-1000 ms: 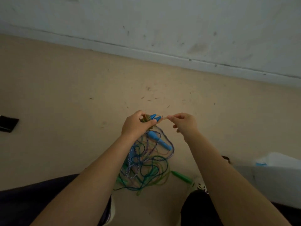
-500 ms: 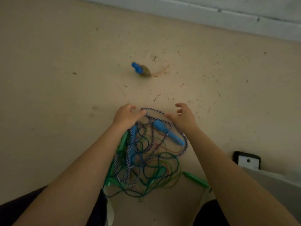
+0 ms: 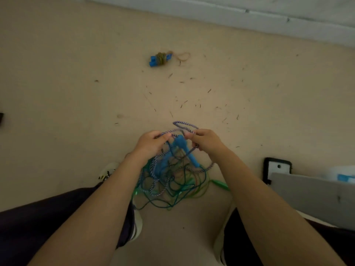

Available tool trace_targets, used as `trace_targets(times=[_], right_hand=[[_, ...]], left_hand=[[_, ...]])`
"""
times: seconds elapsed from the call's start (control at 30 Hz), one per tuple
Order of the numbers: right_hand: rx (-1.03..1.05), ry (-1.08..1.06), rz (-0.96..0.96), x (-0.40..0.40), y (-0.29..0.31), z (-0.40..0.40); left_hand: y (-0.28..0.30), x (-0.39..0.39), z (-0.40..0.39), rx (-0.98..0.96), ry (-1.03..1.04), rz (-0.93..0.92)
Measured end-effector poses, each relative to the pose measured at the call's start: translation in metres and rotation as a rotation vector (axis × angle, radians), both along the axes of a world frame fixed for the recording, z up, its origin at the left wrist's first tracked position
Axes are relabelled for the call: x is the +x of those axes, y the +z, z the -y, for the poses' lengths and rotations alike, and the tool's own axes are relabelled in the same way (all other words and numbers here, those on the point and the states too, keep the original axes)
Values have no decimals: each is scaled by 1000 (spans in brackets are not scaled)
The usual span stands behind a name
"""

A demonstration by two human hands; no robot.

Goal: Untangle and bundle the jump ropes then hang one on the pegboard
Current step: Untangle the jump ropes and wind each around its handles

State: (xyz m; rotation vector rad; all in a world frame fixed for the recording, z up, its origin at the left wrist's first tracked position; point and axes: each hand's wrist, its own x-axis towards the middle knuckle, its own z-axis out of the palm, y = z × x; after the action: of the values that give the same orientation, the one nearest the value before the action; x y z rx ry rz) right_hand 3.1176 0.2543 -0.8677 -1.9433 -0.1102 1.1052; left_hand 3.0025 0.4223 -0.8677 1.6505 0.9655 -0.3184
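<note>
Nearest, the tangle of jump ropes (image 3: 172, 181) lies on the floor (image 3: 57, 93) between the person's knees, a green handle (image 3: 221, 184) at its right. Above it the left hand (image 3: 151, 144) and right hand (image 3: 206, 140), half a second ago only reaching in, now each pinch the striped rope (image 3: 185, 125), lifting a loop. Farther off, near the wall's base, the bundled rope (image 3: 160, 58) lies as before.

Both forearms (image 3: 99, 208) are seen bare to the frame's edge, with no sleeve visible. Dark trousers (image 3: 48, 214) are worn, showing at seven and five o'clock. Pale shoes (image 3: 137, 225) with dark markings are seen beneath the legs.
</note>
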Motion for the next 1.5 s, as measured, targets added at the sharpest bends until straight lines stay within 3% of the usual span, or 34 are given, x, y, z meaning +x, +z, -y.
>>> trace_targets(times=[0.27,0.53,0.7,0.87,1.03,1.2,1.3,1.43,1.5], right_hand=[[240,8,41,-30,170,21],[422,119,350,-97,346,57],[570,82,459,-121,414,80],[589,110,499,-124,422,95],[566,160,580,-119,401,93],[550,380,475,-131,372,78],[617,356,417,-131,371,75],[629,250,391,-124,374,82],[592,198,395,-122,372,84]], left_hand=[[152,-42,20,17,-13,190],[326,-102,43,144,-213,494],[376,-132,47,267,-212,660],[369,-139,46,355,-265,601],[337,-134,50,531,-348,404],[339,-120,73,161,-340,616],[330,-116,83,-84,-449,632],[327,-115,81,-144,-555,551],[330,-115,73,-83,-595,491]])
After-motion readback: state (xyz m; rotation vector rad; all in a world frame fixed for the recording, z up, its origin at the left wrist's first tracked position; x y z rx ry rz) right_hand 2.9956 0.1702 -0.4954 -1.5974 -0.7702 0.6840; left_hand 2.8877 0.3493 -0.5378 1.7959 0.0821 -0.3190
